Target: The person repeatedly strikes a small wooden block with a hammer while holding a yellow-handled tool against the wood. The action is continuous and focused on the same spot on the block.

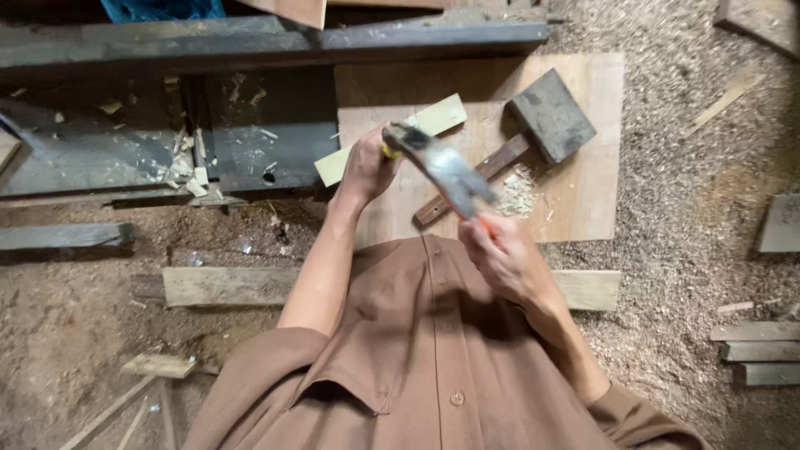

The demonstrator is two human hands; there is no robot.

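Your left hand [367,167] and right hand [498,254] both wrap tight around the metal tool [442,171]. Keep it steady above the plywood board [583,167].

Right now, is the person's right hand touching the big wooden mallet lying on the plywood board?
Apart. The head view shows the right hand gripping a blurred tool with an orange handle, raised above the board; the mallet lies untouched farther away.

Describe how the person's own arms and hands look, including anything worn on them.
Both hands, left and right, are bare: no gloves, rings or watch visible. The forearms are uncovered; the brown button-front shirt has sleeves pushed up, with a cuff bunched near the right elbow.
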